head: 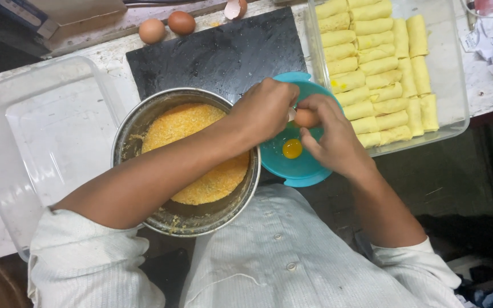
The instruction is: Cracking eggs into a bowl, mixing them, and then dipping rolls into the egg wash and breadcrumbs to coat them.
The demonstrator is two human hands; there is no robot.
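Observation:
Both my hands meet over a small teal bowl (309, 171) at the table's front edge. My left hand (263, 108) and my right hand (329, 134) together hold a brown egg shell (306, 118), split apart above the bowl. A yellow yolk (292, 149) lies in the bowl below the shell. My left forearm crosses over a metal pot (144, 117) filled with orange-yellow crumbs (184, 122).
A clear tray (449, 68) holds several pale yellow rolled wraps (372, 63) at the right. A black slate board (218, 57) lies behind the pot. Two whole brown eggs (166, 27) and an empty shell (235, 8) sit at the back. An empty clear tub (47, 131) stands left.

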